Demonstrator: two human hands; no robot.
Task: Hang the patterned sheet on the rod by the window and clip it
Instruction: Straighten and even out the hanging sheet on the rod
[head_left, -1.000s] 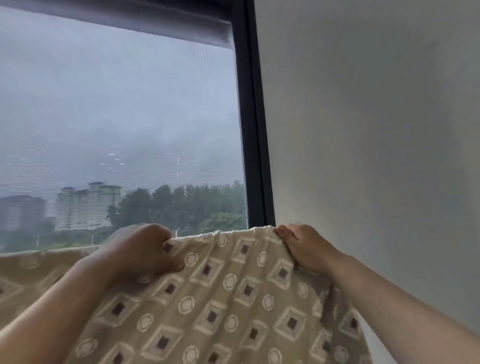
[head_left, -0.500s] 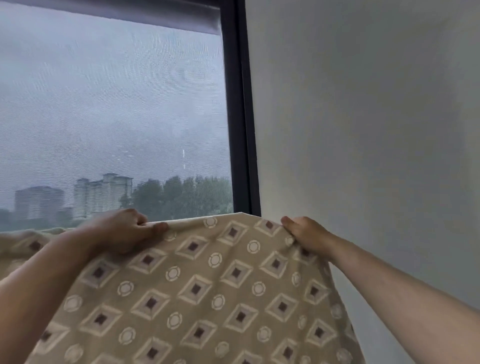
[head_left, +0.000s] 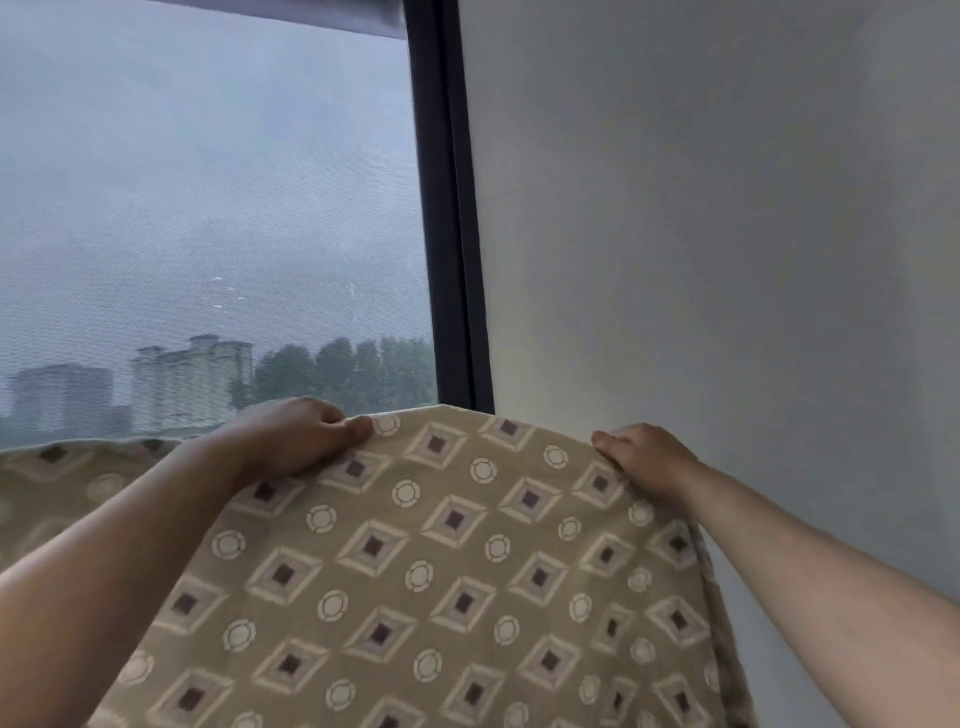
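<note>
The patterned sheet (head_left: 441, 561), tan with brown squares and pale circles, is stretched out in front of the window, its top edge folded over at the height of my hands. My left hand (head_left: 296, 434) grips that top edge, fingers curled over it and thumb on the cloth. At the right corner of the sheet, my right hand (head_left: 644, 457) holds the edge with its fingers bent over the fold. The rod is hidden under the cloth. No clip is in view.
A large window (head_left: 208, 234) with a dark frame (head_left: 449, 218) fills the left, a rolled blind (head_left: 322, 18) along its top. A plain pale wall (head_left: 727, 234) stands close on the right. More of the sheet hangs on at the far left (head_left: 62, 478).
The sheet's top edge has been pulled flatter and wider between my hands. My right hand has shifted rightwards along the edge. The view has tilted up slightly.
</note>
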